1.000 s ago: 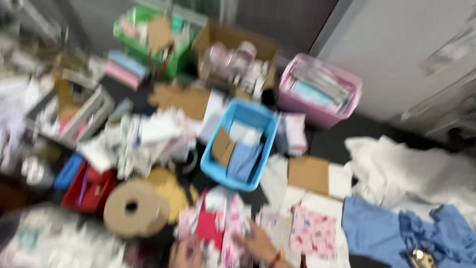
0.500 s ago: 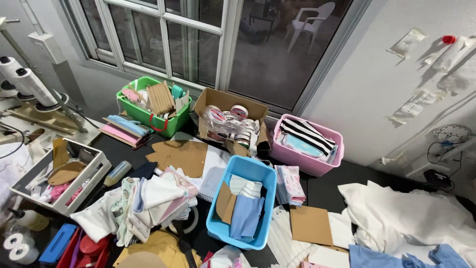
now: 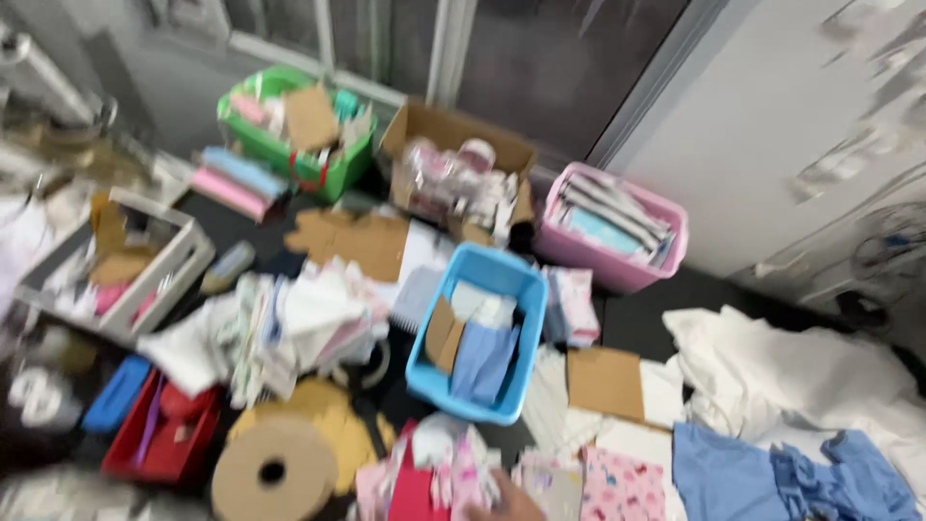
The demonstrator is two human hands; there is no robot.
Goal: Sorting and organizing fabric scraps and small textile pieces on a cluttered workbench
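We are looking down at a dark worktop (image 3: 666, 294) set against a window and a pale wall, crowded with bins and cloth. At the bottom edge one of our hands (image 3: 508, 505) is just showing, resting on a heap of pink patterned fabric pieces (image 3: 439, 478); most of it is being cut off by the frame and blurred, so we cannot tell which hand it is or whether its fingers are spread or gripping. The other hand is not showing. The pink heap is lying directly under and just left of that hand, spreading left to right along the near edge. Just right of it a pink printed cloth (image 3: 617, 487) is lying flat. To the left a brown cardboard roll (image 3: 274, 472) is standing on end, beside a red plastic tray (image 3: 164, 429). Beyond the heap a light blue plastic basket (image 3: 477, 333) is holding folded cloth and card. Farther back a pink plastic bin (image 3: 617, 232), an open cardboard box (image 3: 461, 169) and a green plastic basket (image 3: 294, 130) are lining the window.
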